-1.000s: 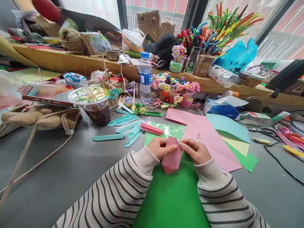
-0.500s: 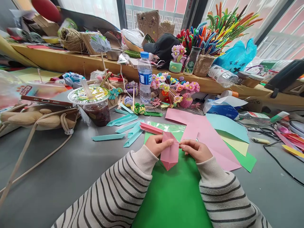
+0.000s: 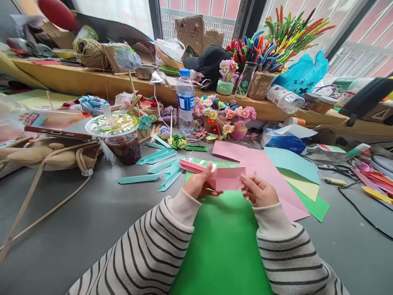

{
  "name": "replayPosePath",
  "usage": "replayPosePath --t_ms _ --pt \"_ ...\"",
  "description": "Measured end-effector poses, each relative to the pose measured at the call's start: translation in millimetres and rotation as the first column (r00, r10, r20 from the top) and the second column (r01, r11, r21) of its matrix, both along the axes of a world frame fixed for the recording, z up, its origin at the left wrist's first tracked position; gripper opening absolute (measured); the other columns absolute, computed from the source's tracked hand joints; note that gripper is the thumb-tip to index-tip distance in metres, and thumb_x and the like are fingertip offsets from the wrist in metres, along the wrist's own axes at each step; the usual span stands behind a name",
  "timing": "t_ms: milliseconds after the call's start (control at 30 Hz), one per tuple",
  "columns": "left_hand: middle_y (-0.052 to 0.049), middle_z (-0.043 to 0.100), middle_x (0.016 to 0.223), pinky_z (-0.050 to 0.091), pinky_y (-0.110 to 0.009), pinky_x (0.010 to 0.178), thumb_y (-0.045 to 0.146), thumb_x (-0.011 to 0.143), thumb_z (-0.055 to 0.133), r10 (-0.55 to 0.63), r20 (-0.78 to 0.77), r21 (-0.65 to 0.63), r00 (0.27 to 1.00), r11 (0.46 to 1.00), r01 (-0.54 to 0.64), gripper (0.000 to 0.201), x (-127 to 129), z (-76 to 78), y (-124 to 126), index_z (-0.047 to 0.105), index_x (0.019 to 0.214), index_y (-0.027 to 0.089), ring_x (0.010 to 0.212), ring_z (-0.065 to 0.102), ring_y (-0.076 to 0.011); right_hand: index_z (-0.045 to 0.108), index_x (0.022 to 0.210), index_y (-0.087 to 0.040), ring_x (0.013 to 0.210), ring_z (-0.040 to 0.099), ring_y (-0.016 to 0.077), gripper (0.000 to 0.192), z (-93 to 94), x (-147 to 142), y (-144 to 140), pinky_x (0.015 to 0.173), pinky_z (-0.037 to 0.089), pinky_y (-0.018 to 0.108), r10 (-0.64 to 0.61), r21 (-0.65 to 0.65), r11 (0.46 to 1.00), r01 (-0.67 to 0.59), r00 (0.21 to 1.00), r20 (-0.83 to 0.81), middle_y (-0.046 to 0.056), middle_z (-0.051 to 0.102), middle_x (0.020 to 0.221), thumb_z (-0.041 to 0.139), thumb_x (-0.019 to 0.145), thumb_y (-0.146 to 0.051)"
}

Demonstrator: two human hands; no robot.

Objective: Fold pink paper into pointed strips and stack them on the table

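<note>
Both hands hold one small piece of creased pink paper [image 3: 229, 179] above a green sheet [image 3: 225, 246]. My left hand [image 3: 199, 183] grips its left end, thumb on top and fingers underneath. The right end is pinched between the thumb and fingers of my right hand [image 3: 258, 190]. Just behind my left hand lies a folded pink strip [image 3: 192, 166]. Several folded light-blue strips [image 3: 172, 174] are spread to the left of it. A large pink sheet [image 3: 276, 188] lies beyond my right hand.
A drink cup [image 3: 118, 141] stands to the left, with a phone [image 3: 61, 125] beside it. A water bottle [image 3: 185, 102] and yarn-like flowers [image 3: 215, 110] stand at the back. Scissors [image 3: 340, 170], a cable [image 3: 362, 213] and a tissue pack [image 3: 284, 139] lie to the right.
The pink paper has turned from upright, with its pointed end down, to lying sideways between the hands. My left hand has turned with it, and my right hand now pinches its right end.
</note>
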State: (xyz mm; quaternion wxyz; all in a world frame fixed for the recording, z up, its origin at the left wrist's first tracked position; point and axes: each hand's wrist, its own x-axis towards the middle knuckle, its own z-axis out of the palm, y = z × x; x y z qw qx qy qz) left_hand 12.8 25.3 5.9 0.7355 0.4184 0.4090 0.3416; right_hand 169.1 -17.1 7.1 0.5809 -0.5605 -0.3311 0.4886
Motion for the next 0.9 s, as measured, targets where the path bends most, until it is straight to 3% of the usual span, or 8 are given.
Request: replayPosePath --t_ms 100,233,533,633,800,900 --pt "-0.006 0.062 0.065 0.045 -0.024 0.052 0.064 0.055 0.047 0.025 0.070 -0.040 0.997 0.999 -0.023 0.055 0 5.2 0 0.060 0.063 0.011 0.053 0.058 -0.0138 0.055 0.055 -0.013 0.039 0.055 0.0060 0.028 3.0 -3 1 0.036 0.044 0.010 -0.048 -0.071 0.997 0.037 0.986 -0.159 -0.001 0.062 0.047 0.074 0.042 -0.030" --pt "-0.004 0.061 0.058 0.045 -0.021 0.053 0.042 0.049 0.066 -0.052 -0.110 0.110 0.993 0.992 0.065 0.035 4 4.5 -7 0.061 0.061 0.010 0.053 0.057 -0.0119 0.056 0.055 -0.013 0.043 0.060 0.0088 0.031 4.2 -12 -1 0.040 0.048 0.009 0.026 -0.111 0.992 -0.054 0.972 -0.235 0.001 0.064 0.048 0.076 0.038 -0.029" --pt "0.000 0.055 0.043 0.042 -0.022 0.046 0.030 0.051 0.068 -0.037 -0.146 0.136 0.989 0.989 0.057 0.022 6 0.4 -7 0.061 0.055 0.010 0.042 0.051 -0.0099 0.055 0.055 -0.011 0.037 0.057 0.0106 0.028 -3.9 -15 -6 0.032 0.045 0.015 0.187 -0.027 0.982 -0.188 0.982 -0.022 0.001 0.060 0.045 0.064 0.059 -0.037" --pt "-0.001 0.056 0.043 0.043 -0.023 0.046 0.030 0.050 0.068 -0.027 -0.126 0.122 0.992 0.992 0.042 0.022 5 1.5 -7 0.061 0.056 0.010 0.042 0.052 -0.0106 0.055 0.057 -0.012 0.037 0.056 0.0101 0.028 -5.0 -12 -4 0.032 0.045 0.016 0.165 0.007 0.986 -0.165 0.986 -0.004 0.002 0.060 0.046 0.062 0.061 -0.039" --pt "-0.002 0.057 0.044 0.043 -0.022 0.046 0.032 0.050 0.068 -0.036 -0.116 0.082 0.993 0.996 0.046 0.024 4 1.1 -8 0.059 0.051 0.009 0.042 0.053 -0.0104 0.057 0.062 -0.015 0.043 0.056 0.0078 0.029 -6.0 -5 0 0.037 0.045 0.015 -0.004 0.069 0.998 0.011 0.995 -0.099 -0.001 0.059 0.052 0.062 0.059 -0.043" --pt "-0.001 0.056 0.043 0.043 -0.021 0.045 0.031 0.051 0.068 -0.078 -0.121 0.091 0.990 0.992 0.090 0.024 3 0.8 -7 0.060 0.052 0.009 0.041 0.053 -0.0098 0.056 0.062 -0.015 0.041 0.051 0.0070 0.029 -7.5 -7 -1 0.035 0.041 0.016 0.035 0.119 0.992 -0.033 0.999 -0.016 -0.003 0.054 0.047 0.060 0.061 -0.043"
